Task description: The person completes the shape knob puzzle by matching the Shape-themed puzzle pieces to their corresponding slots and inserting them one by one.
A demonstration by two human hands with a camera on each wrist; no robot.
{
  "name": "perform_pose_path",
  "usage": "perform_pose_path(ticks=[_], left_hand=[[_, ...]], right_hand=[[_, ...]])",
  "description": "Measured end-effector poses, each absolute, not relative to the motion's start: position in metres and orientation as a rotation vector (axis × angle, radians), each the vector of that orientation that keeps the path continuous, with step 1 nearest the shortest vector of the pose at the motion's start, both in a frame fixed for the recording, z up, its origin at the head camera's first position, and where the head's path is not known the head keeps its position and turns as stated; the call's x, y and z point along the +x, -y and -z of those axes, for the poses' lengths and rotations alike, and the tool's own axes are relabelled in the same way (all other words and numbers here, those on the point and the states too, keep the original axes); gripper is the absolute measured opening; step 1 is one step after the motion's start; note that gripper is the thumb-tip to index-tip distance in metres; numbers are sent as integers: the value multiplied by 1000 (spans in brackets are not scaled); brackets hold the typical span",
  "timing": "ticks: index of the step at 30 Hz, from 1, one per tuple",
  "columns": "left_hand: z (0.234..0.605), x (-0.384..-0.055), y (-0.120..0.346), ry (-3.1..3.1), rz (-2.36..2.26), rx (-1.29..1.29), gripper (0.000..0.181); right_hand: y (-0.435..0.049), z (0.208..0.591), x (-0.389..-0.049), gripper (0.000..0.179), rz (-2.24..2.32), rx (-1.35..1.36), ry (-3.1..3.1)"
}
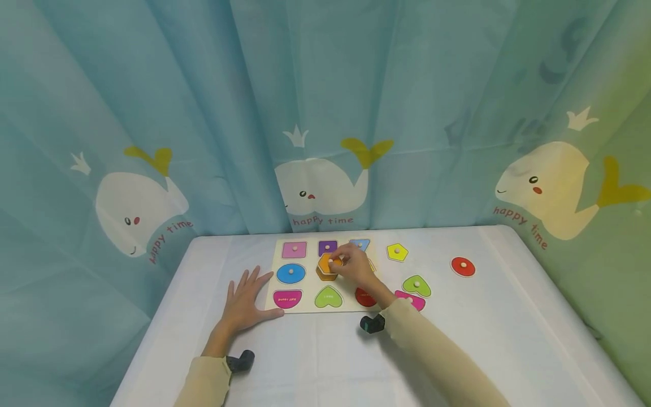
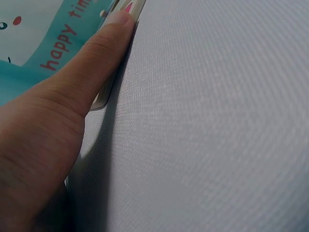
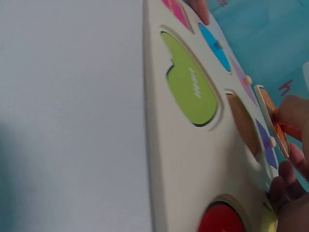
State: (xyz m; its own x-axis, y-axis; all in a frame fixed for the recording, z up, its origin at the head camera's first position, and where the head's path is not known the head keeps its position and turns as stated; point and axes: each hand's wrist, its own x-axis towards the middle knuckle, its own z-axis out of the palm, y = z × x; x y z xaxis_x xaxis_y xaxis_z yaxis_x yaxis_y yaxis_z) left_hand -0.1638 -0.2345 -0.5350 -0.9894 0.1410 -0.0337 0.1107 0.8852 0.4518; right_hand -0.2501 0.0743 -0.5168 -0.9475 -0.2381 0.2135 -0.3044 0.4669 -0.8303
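My right hand [image 1: 358, 268] pinches an orange hexagon puzzle piece [image 1: 324, 262] by its small knob. The piece hovers just above the hexagon recess [image 3: 244, 124] of a pale shape-puzzle board [image 1: 308, 302], apart from it in the right wrist view. At the board's left edge lies my left hand [image 1: 245, 302], fingers spread and straight, its thumb [image 2: 104, 48] touching the front corner. Knobbed pieces fill the pink [image 1: 294, 250], purple [image 1: 327, 247], light blue [image 1: 360, 244] and blue oval [image 1: 291, 273] places. The half-round [image 1: 287, 299], green heart [image 1: 328, 297] and red [image 1: 365, 297] recesses hold no piece.
Right of the board lie a yellow pentagon [image 1: 397, 252], a green heart piece [image 1: 417, 286], a magenta piece [image 1: 418, 303] partly behind my right forearm, and a red round piece [image 1: 463, 266]. A whale-print curtain [image 1: 325, 85] hangs behind the white table [image 1: 315, 362].
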Motion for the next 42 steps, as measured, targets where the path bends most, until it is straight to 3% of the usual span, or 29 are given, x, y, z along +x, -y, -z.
perform_pose_path(ticks=[42], left_hand=[[536,-164,235,-2988,-710,193,107]], right_hand=[[-64,532,-250,4,-1339,451,2791]])
